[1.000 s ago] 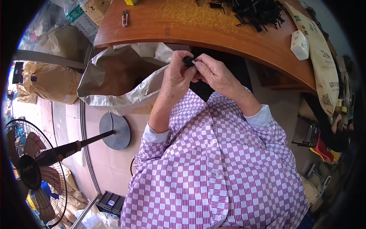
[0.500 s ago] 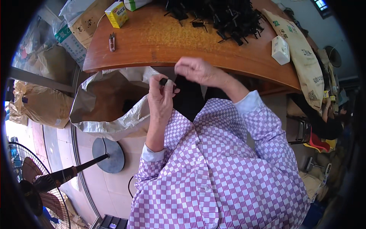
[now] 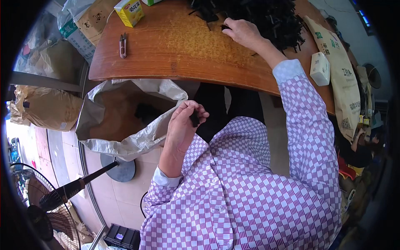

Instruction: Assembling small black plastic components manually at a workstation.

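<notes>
My left hand (image 3: 183, 121) is closed around a small black part (image 3: 194, 118) in front of my body, beside the rim of an open woven sack (image 3: 129, 148). Some black pieces (image 3: 146, 111) lie inside that sack. Over the wooden table (image 3: 187, 62), my right hand (image 3: 246, 34) reaches to the near left edge of a heap of black parts (image 3: 275, 18). Its fingertips are pinched on a small black part (image 3: 225, 27); the exact kind of these parts is too small to make out.
Thread snips (image 3: 123, 46) and a yellow carton (image 3: 130, 12) are on the table's left. At its right lie a white tissue pack (image 3: 320, 68) and a flat printed sack (image 3: 339, 79). A floor fan (image 3: 46, 204) stands at lower left. Another person's arm (image 3: 356, 139) shows far right.
My right hand has gone from beside the left hand, forward and right, to the heap on the table. My left hand has lowered slightly, keeping its black part.
</notes>
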A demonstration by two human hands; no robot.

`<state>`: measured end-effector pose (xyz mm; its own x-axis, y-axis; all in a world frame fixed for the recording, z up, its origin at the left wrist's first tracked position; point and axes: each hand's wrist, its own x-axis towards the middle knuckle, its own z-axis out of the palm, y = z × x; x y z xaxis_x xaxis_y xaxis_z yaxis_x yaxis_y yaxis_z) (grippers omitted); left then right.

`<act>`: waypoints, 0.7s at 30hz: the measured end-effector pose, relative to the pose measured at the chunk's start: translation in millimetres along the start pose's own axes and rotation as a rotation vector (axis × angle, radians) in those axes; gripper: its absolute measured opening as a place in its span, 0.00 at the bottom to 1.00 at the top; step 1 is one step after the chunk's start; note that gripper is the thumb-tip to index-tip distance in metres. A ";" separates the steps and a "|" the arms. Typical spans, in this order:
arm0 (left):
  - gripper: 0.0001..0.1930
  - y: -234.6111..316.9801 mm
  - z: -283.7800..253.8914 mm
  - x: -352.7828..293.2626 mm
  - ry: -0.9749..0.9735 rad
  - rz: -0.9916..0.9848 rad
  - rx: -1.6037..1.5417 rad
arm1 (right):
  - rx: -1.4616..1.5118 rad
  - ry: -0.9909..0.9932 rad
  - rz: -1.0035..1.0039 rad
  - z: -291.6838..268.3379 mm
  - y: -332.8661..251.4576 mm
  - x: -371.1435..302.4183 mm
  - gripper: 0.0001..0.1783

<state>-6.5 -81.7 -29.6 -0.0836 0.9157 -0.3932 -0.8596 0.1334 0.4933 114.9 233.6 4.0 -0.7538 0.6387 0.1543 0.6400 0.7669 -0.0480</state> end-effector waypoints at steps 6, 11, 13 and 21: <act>0.08 14.0 18.7 27.5 -0.084 0.111 0.138 | 1.165 -0.219 0.359 -27.6 -41.4 -15.2 0.14; 0.26 27.1 54.0 50.6 0.046 0.414 0.778 | 1.685 -0.357 0.511 -24.5 -75.0 -56.3 0.13; 0.31 31.2 61.6 58.1 0.071 0.448 0.962 | 1.758 -0.417 0.498 -22.3 -79.6 -66.2 0.12; 0.32 25.2 59.0 77.7 -0.101 0.394 1.063 | 1.696 -0.369 0.526 -14.3 -87.0 -90.3 0.10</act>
<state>-4.9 15.1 -2.0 -0.1715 0.9849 -0.0244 0.0842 0.0393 0.9957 129.4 108.3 8.3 -0.6870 0.6075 -0.3987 0.1448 -0.4233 -0.8943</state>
